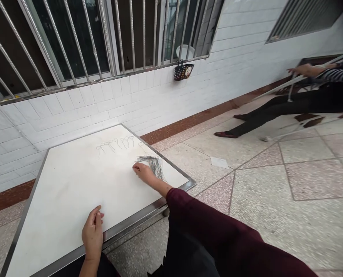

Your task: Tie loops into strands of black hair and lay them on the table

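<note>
A white tabletop (73,184) with a metal rim lies in front of me. Toward its right corner is a loose bundle of thin dark strands (155,164), perhaps wire or thread. My right hand (144,172) is beside the bundle's left part, fingers closed together; whatever they hold, if anything, is too small to see. Farther back, several thin looped strands (115,144) lie in a row, their loops toward the wall. Over the table's near edge, my left hand (93,229) has its fingers curled and the thumb against them. Its contents, if any, are hidden.
A white tiled wall (154,92) with a barred window (102,34) stands behind the table. From the bars hangs a small dark basket (183,72). A seated person's legs (263,109) stretch out at the right. On the floor lies a white paper piece (219,162).
</note>
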`<state>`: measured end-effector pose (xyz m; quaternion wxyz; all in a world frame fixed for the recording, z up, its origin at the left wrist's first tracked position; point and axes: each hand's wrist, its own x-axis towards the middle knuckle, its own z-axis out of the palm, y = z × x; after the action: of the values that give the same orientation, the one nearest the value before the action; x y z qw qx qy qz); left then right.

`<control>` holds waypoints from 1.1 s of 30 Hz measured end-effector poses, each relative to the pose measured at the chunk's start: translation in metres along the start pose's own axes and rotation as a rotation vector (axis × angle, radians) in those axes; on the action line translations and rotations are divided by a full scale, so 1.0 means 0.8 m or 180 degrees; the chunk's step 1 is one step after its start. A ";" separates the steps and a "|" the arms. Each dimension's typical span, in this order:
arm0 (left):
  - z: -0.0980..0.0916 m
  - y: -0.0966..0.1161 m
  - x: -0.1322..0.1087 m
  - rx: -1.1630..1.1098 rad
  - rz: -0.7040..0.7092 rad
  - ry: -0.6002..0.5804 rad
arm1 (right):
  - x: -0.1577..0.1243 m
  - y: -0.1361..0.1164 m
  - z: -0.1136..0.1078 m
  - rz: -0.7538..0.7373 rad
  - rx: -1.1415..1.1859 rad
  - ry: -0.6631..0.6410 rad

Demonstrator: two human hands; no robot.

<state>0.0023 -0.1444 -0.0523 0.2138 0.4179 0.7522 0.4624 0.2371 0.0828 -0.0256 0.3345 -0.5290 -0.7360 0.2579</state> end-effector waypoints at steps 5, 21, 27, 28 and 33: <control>0.005 -0.008 0.000 -0.0001 0.0043 -0.0038 | 0.024 -0.054 0.113 -0.0571 -0.0035 -0.0421; 0.009 -0.009 -0.007 0.0137 -0.0027 -0.0001 | 0.178 -0.101 0.232 -0.1368 -0.0840 -0.1143; 0.005 -0.004 -0.006 0.0124 -0.0057 0.0027 | 0.125 -0.102 0.216 -0.1665 -0.0927 -0.1320; 0.005 -0.004 -0.005 0.0076 -0.0057 0.0059 | 0.109 -0.103 0.210 -0.1724 -0.0931 -0.1317; 0.005 -0.008 -0.002 -0.0246 0.0017 0.0316 | 0.015 -0.099 0.178 -0.1934 -0.0916 -0.1195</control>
<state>0.0033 -0.1454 -0.0599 0.1910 0.3878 0.7424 0.5119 0.0774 0.0666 -0.0564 0.1774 -0.2720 -0.9364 0.1334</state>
